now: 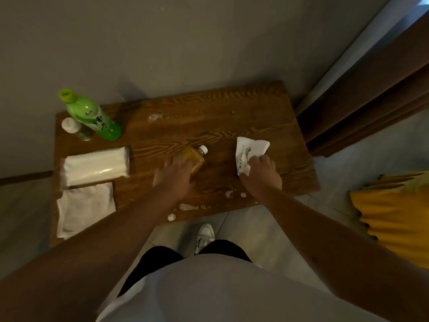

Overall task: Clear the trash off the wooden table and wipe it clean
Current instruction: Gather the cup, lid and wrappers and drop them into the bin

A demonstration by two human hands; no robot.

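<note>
On the wooden table (pixel 232 108) my left hand (pixel 174 175) spreads over one lying yellow bottle (pixel 195 156); whether it grips yet, I cannot tell. My right hand (pixel 261 173) pinches one printed white wrapper (pixel 248 149). I count about six white scraps (pixel 188 206), one green bottle (pixel 92 117), one small white-capped bottle (pixel 74 127), one tissue pack (pixel 95 166), one cloth (pixel 86 208).

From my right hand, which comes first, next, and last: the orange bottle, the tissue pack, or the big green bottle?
From the right hand:
1. Orange bottle, lying mid-table under the left hand.
2. Tissue pack, left side.
3. Green bottle, far left corner.
</note>
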